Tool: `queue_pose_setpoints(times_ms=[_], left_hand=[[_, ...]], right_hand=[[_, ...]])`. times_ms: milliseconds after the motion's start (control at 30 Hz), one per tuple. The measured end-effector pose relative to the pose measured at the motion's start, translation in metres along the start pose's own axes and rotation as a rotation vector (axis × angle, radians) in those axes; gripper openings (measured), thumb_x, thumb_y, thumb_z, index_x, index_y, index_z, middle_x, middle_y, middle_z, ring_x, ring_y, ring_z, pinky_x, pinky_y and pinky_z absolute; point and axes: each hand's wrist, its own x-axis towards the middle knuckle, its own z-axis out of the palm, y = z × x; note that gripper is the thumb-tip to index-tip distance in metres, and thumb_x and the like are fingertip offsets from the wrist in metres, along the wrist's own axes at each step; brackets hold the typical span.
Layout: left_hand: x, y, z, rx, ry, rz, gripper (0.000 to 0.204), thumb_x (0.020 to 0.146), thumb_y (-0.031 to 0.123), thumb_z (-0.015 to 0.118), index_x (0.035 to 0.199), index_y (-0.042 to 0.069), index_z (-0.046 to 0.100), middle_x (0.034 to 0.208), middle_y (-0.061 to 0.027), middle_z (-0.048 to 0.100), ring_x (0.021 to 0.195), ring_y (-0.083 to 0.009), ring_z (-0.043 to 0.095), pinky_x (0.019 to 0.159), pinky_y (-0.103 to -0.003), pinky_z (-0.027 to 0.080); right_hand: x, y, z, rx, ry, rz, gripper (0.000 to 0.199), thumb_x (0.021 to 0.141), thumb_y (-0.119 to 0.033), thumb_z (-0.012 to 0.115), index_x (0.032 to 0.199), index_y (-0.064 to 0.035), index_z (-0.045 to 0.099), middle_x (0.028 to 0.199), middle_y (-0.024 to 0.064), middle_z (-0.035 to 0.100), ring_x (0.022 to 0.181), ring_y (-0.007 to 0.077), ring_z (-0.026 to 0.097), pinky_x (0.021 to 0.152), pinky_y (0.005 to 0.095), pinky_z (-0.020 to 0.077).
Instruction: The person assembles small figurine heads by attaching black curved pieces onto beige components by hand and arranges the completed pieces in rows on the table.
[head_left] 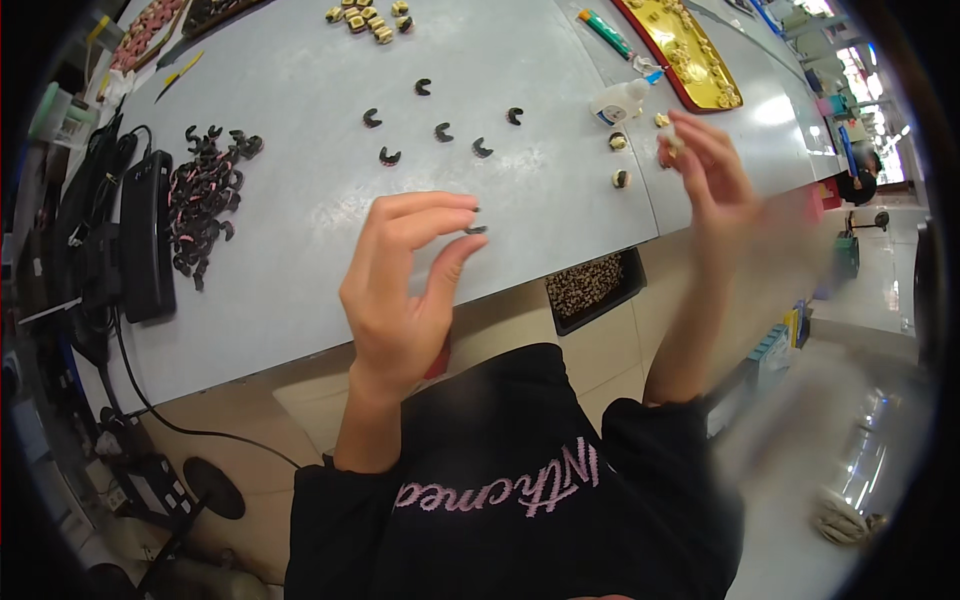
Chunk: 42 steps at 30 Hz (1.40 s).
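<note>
My left hand (395, 275) is raised over the table's front edge, with a small black C-shaped piece (476, 230) between its fingertips and thumb. To the right, my right hand (715, 185) pinches a small cream piece (672, 147) above the table. Just past its fingers lies another cream piece (661, 119). Two black-and-cream pieces, a farther one (618, 142) and a nearer one (621, 179), sit to the left of that hand. Beyond my left hand, several black C-shaped pieces (443, 132) are spread out singly on the tabletop.
A heap of black-and-pink curved pieces (205, 195) lies at left beside a black box (148, 235) with cables. At the back are black-and-cream pieces (368, 18), a white bottle (618, 102), a green tube (606, 35) and a yellow tray (690, 50). Below the edge stands a bin (562, 322).
</note>
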Motion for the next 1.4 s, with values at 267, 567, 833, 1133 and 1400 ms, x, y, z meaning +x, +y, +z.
queue_pose_setpoints(times_ms=[267, 567, 833, 1133, 1400], left_hand=[[-0.006, 0.0, 0.007, -0.164, -0.005, 0.043, 0.03, 0.073, -0.012, 0.073, 0.095, 0.002, 0.059, 0.094, -0.0142, 0.068, 0.082, -0.0222, 0.067, 0.065, -0.028, 0.055], [-0.008, 0.002, 0.003, -0.253, -0.058, 0.028, 0.032, 0.074, -0.012, 0.072, 0.098, 0.001, 0.055, 0.097, -0.0172, 0.067, 0.087, -0.0234, 0.066, 0.073, -0.03, 0.055], [-0.007, -0.003, 0.006, -0.28, -0.031, 0.067, 0.03, 0.073, -0.007, 0.075, 0.096, 0.002, 0.058, 0.093, -0.0131, 0.069, 0.082, -0.0231, 0.066, 0.07, -0.03, 0.055], [-0.008, -0.003, 0.005, -0.362, -0.06, 0.045, 0.035, 0.071, -0.005, 0.076, 0.101, 0.001, 0.059, 0.096, -0.0122, 0.069, 0.088, -0.0259, 0.066, 0.075, -0.033, 0.055], [0.023, 0.002, -0.006, 0.525, 0.058, -0.37, 0.043, 0.075, 0.007, 0.077, 0.112, 0.003, 0.056, 0.109, -0.011, 0.06, 0.096, -0.029, 0.055, 0.082, -0.039, 0.046]], right_hand=[[-0.052, -0.036, 0.062, 0.457, -0.171, 0.292, 0.027, 0.082, 0.014, 0.062, 0.109, 0.0092, 0.063, 0.101, 0.0161, 0.061, 0.091, 0.0199, 0.065, 0.076, 0.0305, 0.0582], [-0.053, -0.033, 0.079, 0.699, -0.217, 0.421, 0.018, 0.086, 0.008, 0.062, 0.103, 0.0082, 0.065, 0.1, 0.0197, 0.066, 0.086, 0.0198, 0.065, 0.074, 0.0291, 0.0554], [-0.051, -0.033, 0.078, 0.728, -0.287, 0.501, 0.02, 0.083, 0.006, 0.065, 0.103, 0.0077, 0.064, 0.097, 0.0159, 0.066, 0.086, 0.0189, 0.064, 0.075, 0.029, 0.054], [-0.052, -0.031, 0.076, 0.912, -0.329, 0.723, 0.026, 0.083, 0.002, 0.066, 0.109, 0.0067, 0.06, 0.1, 0.0151, 0.066, 0.092, 0.0188, 0.064, 0.083, 0.0301, 0.0517], [-0.047, -0.021, 0.043, 0.341, -0.01, 0.459, 0.026, 0.087, 0.003, 0.061, 0.112, 0.0103, 0.063, 0.099, 0.0121, 0.066, 0.087, 0.018, 0.065, 0.084, 0.0293, 0.0512]])
